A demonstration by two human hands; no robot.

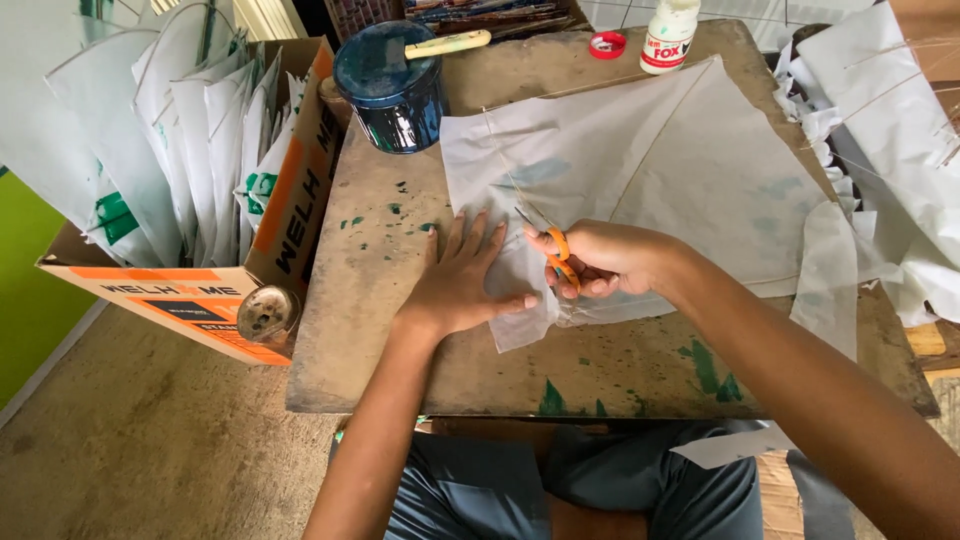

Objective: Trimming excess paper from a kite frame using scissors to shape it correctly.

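1. Scissors (557,255), orange-handled, sit in the right hand (605,258), its grip closed through the loops, blades on the white paper sheet (660,160).
2. Left hand (460,280) lies flat, fingers spread, pinning the sheet's corner to the desk (390,330).
3. Dark blue tin (392,90) stands near the far edge.

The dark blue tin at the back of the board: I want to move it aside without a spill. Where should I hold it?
Probably best to grip the dark blue tin around its round side wall, coming from the front, the person's side. A brush handle lies across its top and pokes out to the right, so a grasp from above or from the right would likely knock it.
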